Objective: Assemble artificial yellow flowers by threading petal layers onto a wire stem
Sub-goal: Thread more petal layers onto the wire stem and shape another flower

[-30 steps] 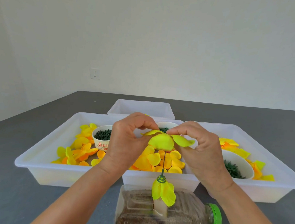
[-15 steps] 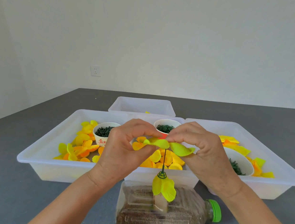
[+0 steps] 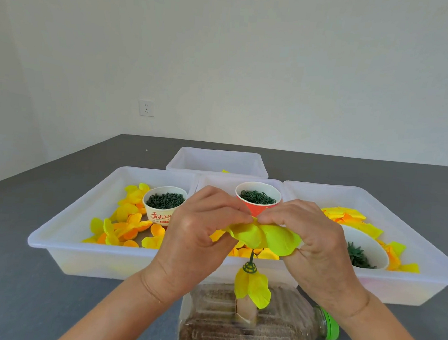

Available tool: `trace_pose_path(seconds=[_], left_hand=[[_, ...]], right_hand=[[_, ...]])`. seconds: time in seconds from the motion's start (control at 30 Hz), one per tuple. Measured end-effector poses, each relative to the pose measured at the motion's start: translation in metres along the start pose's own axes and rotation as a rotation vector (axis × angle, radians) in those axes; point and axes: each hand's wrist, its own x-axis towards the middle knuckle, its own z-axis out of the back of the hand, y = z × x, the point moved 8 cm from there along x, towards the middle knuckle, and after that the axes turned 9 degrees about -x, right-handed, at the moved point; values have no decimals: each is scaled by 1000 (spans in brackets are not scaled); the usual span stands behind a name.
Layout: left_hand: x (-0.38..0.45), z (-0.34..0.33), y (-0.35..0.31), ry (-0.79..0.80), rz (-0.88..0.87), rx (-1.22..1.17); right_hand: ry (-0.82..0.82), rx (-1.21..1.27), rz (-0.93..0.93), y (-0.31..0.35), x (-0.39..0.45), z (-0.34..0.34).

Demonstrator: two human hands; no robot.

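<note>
A thin green wire stem (image 3: pixel 251 255) stands upright from a plastic bottle (image 3: pixel 253 330) lying on its side. Low on the stem sit a green ring piece (image 3: pixel 249 267) and folded yellow petals (image 3: pixel 252 287). Over the stem's top, both hands pinch a yellow-green petal layer (image 3: pixel 264 237). My left hand (image 3: pixel 199 232) holds its left side. On the right side, my right hand (image 3: pixel 311 243) grips it between fingertips and thumb. The stem's tip is hidden under the petals.
Three white trays (image 3: pixel 59 240) stand side by side with loose yellow and orange petals (image 3: pixel 127 226). A white cup (image 3: pixel 164 205), a red cup (image 3: pixel 257 199) and a white bowl (image 3: pixel 364 250) hold green parts. A fourth tray (image 3: pixel 218 162) stands behind. The table (image 3: pixel 7 287) is grey.
The petal layer has spread flatter and wider between my fingertips and sits lower over the stem. My hands have drawn slightly closer together at the top.
</note>
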Motion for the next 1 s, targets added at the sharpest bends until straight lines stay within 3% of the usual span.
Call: trace_pose_path(seconds=[0.17,0.47,0.63,1.0], left_hand=[[-2,-1,2,3,-23,31],[-1,-1,-6,21,-111,157],[-1,-6,-8,28,-126,178],[-9,-5,-3,-17,-98,144]], right_hand=[[-16,211,-221,-15,-5,-4],[-44,148,-211,-12,-5,-2],[-68,-83,-74,0,-1,2],[-23,-49,-59,0,-1,2]])
